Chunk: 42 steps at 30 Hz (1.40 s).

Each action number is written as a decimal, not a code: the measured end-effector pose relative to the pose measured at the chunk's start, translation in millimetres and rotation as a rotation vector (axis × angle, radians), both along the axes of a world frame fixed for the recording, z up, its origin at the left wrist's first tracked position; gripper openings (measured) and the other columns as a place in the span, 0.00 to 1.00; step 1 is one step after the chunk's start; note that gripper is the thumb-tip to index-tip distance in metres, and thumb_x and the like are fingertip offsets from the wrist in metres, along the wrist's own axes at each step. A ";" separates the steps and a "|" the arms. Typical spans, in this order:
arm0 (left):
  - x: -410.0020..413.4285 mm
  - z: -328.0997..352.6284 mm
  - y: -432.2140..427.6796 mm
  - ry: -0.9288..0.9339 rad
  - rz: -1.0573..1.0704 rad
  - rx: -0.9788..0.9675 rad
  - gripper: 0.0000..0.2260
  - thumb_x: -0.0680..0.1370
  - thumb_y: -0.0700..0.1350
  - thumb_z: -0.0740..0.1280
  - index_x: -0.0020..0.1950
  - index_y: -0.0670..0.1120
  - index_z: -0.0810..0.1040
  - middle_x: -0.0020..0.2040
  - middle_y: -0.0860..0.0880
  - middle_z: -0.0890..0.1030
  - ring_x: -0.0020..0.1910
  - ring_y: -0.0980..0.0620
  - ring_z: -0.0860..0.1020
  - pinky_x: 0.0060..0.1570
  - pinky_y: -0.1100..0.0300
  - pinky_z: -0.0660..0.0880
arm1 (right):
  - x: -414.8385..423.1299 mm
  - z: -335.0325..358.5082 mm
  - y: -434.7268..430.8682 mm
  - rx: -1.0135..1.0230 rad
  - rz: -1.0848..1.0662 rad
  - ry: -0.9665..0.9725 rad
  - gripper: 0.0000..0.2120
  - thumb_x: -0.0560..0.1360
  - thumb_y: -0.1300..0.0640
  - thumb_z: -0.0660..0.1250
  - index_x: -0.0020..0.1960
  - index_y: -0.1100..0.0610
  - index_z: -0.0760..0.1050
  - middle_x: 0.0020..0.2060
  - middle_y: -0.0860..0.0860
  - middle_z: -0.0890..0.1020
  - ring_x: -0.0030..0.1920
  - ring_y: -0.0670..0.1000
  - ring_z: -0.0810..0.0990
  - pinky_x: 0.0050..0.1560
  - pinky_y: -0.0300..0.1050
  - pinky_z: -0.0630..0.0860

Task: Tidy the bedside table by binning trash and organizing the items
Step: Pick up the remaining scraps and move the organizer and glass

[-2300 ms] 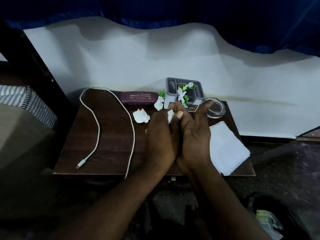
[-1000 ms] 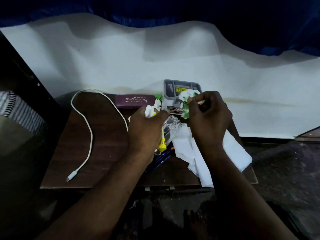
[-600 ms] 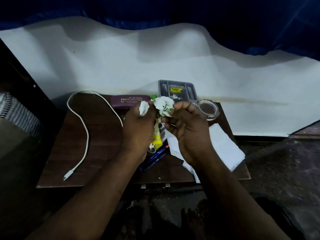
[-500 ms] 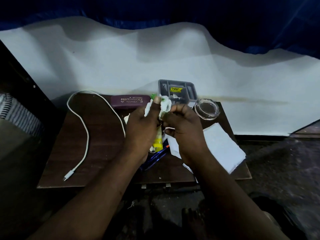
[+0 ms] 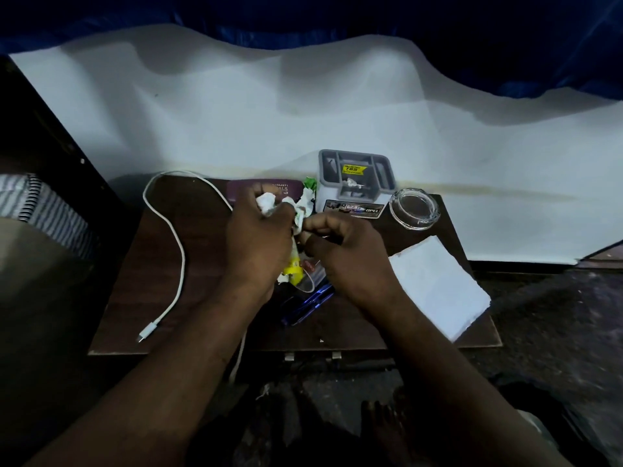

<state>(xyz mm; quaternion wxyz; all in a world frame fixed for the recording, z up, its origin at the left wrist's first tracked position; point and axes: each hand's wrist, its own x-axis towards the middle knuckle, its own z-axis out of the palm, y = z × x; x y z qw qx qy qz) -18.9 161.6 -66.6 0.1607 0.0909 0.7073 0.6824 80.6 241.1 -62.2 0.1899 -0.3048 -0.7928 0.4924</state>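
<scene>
Over the middle of the dark wooden bedside table (image 5: 141,264), my left hand (image 5: 258,242) grips a bundle of trash: crumpled white paper (image 5: 266,201), a yellow wrapper (image 5: 292,267) and clear plastic hanging below. My right hand (image 5: 347,252) is beside it, fingers curled, pinching the white-and-green scrap (image 5: 303,210) at the bundle's top. A grey organizer (image 5: 355,183) stands at the back with a small white scrap inside. Blue pens (image 5: 312,299) lie under my hands.
A white charging cable (image 5: 175,237) loops over the table's left side. A maroon glasses case (image 5: 242,190) lies at the back, partly behind my left hand. A glass ashtray (image 5: 414,208) sits right of the organizer. A white folded sheet (image 5: 438,284) overhangs the right corner.
Both hands cleared crumpled paper off the table and out of the organizer, gathering it into my left hand. The ashtray and white sheet are uncovered again; pens now lie on the table.
</scene>
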 end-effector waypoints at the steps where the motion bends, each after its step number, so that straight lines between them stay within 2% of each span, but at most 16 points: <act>1: -3.3 -0.8 -2.7 0.001 -0.006 0.008 0.07 0.72 0.43 0.66 0.49 0.49 0.79 0.43 0.49 0.84 0.41 0.50 0.81 0.44 0.53 0.79 | -0.2 0.6 -1.5 0.020 -0.001 0.001 0.06 0.76 0.60 0.73 0.50 0.51 0.86 0.43 0.45 0.87 0.46 0.43 0.85 0.54 0.49 0.82; 3: -8.8 -3.1 -8.6 -0.027 -0.039 0.019 0.11 0.73 0.37 0.64 0.43 0.50 0.82 0.42 0.47 0.86 0.44 0.43 0.85 0.47 0.46 0.82 | -1.3 1.3 -3.0 0.069 -0.003 -0.008 0.07 0.76 0.60 0.73 0.51 0.49 0.85 0.43 0.43 0.87 0.46 0.41 0.85 0.54 0.48 0.82; 5: -13.8 -3.8 -12.8 -0.044 -0.044 0.000 0.13 0.71 0.37 0.62 0.38 0.50 0.84 0.40 0.46 0.86 0.45 0.38 0.85 0.48 0.41 0.82 | -3.4 0.6 -2.9 0.109 0.008 -0.030 0.07 0.77 0.59 0.73 0.52 0.49 0.85 0.43 0.42 0.86 0.47 0.40 0.84 0.54 0.47 0.82; 9: -17.7 2.2 -21.0 0.021 -0.037 -0.094 0.10 0.70 0.42 0.64 0.36 0.49 0.85 0.34 0.51 0.84 0.36 0.53 0.81 0.40 0.56 0.77 | -9.7 -2.4 -1.4 0.182 0.025 -0.055 0.07 0.77 0.59 0.72 0.52 0.49 0.85 0.45 0.42 0.86 0.48 0.40 0.84 0.54 0.43 0.80; 11: -21.6 2.9 -25.6 0.062 -0.062 -0.172 0.09 0.68 0.49 0.66 0.37 0.46 0.84 0.32 0.50 0.82 0.34 0.52 0.80 0.38 0.56 0.74 | -11.9 -3.9 -0.4 0.248 0.033 -0.063 0.08 0.77 0.60 0.71 0.52 0.49 0.86 0.46 0.42 0.87 0.47 0.40 0.83 0.52 0.35 0.77; 13: -30.7 -0.9 -30.5 0.110 -0.094 -0.267 0.10 0.71 0.50 0.71 0.37 0.44 0.83 0.32 0.48 0.82 0.35 0.50 0.81 0.38 0.56 0.74 | -13.2 -4.7 0.9 0.308 0.033 -0.072 0.10 0.77 0.62 0.70 0.50 0.49 0.85 0.46 0.42 0.87 0.47 0.40 0.83 0.49 0.29 0.74; 15: -43.1 -6.9 -35.2 0.195 -0.147 -0.419 0.05 0.71 0.47 0.73 0.38 0.48 0.82 0.34 0.51 0.82 0.38 0.50 0.82 0.40 0.56 0.75 | -14.1 -5.2 2.5 0.350 0.030 -0.082 0.11 0.76 0.63 0.70 0.49 0.49 0.85 0.45 0.43 0.86 0.46 0.42 0.83 0.49 0.32 0.74; 16: -49.0 -10.2 -38.0 0.248 -0.190 -0.508 0.01 0.71 0.45 0.73 0.40 0.50 0.83 0.37 0.53 0.83 0.41 0.50 0.82 0.43 0.57 0.76 | -14.7 -5.6 3.0 0.368 0.033 -0.090 0.10 0.76 0.63 0.69 0.48 0.49 0.85 0.46 0.44 0.86 0.46 0.43 0.82 0.50 0.36 0.76; 18: -56.4 -15.5 -43.0 0.367 -0.257 -0.646 0.06 0.72 0.43 0.71 0.45 0.53 0.84 0.44 0.53 0.85 0.47 0.49 0.82 0.48 0.56 0.77 | -16.2 -6.1 3.9 0.398 0.037 -0.104 0.11 0.76 0.64 0.69 0.48 0.50 0.85 0.46 0.45 0.86 0.47 0.45 0.82 0.53 0.43 0.77; 22: -55.0 -18.8 -48.1 0.579 -0.382 -0.730 0.14 0.73 0.42 0.64 0.52 0.55 0.85 0.58 0.50 0.82 0.58 0.47 0.80 0.59 0.53 0.76 | -20.0 -8.6 8.2 0.437 0.034 -0.107 0.11 0.76 0.63 0.68 0.49 0.50 0.85 0.48 0.45 0.87 0.48 0.45 0.82 0.52 0.42 0.76; 26: -48.3 -23.6 -47.1 0.561 -0.568 -0.867 0.25 0.74 0.40 0.65 0.66 0.63 0.80 0.77 0.53 0.69 0.73 0.50 0.72 0.69 0.53 0.72 | -24.9 -12.4 10.6 0.462 0.038 -0.110 0.11 0.76 0.63 0.67 0.50 0.51 0.85 0.48 0.46 0.86 0.48 0.46 0.82 0.51 0.41 0.76; 29: -47.6 -26.6 -41.1 0.493 -0.647 -0.922 0.30 0.74 0.44 0.63 0.72 0.68 0.73 0.82 0.52 0.61 0.77 0.47 0.68 0.73 0.51 0.69 | -26.3 -14.2 11.9 0.475 0.054 -0.117 0.11 0.76 0.64 0.67 0.50 0.52 0.86 0.48 0.47 0.86 0.49 0.47 0.83 0.53 0.43 0.76; 33: -46.3 -30.5 -33.0 0.455 -0.677 -0.909 0.29 0.74 0.46 0.62 0.74 0.67 0.71 0.81 0.52 0.63 0.75 0.47 0.70 0.74 0.52 0.68 | -24.1 -16.0 19.4 0.474 0.054 -0.135 0.12 0.76 0.64 0.67 0.50 0.51 0.85 0.49 0.48 0.86 0.49 0.48 0.83 0.53 0.46 0.78; 36: -44.9 -35.8 -30.1 0.442 -0.659 -0.853 0.31 0.70 0.47 0.59 0.73 0.63 0.74 0.77 0.55 0.69 0.71 0.50 0.75 0.71 0.52 0.72 | -22.2 -17.1 24.4 0.471 0.058 -0.143 0.12 0.76 0.64 0.67 0.50 0.52 0.85 0.48 0.48 0.86 0.49 0.48 0.83 0.53 0.47 0.78; 42: -49.2 -39.2 -24.1 0.540 -0.560 -0.899 0.25 0.74 0.41 0.67 0.71 0.56 0.79 0.68 0.49 0.77 0.66 0.45 0.77 0.64 0.54 0.74 | -19.9 -15.9 36.2 0.455 0.036 -0.135 0.11 0.77 0.63 0.66 0.50 0.52 0.85 0.49 0.48 0.86 0.50 0.48 0.82 0.55 0.50 0.79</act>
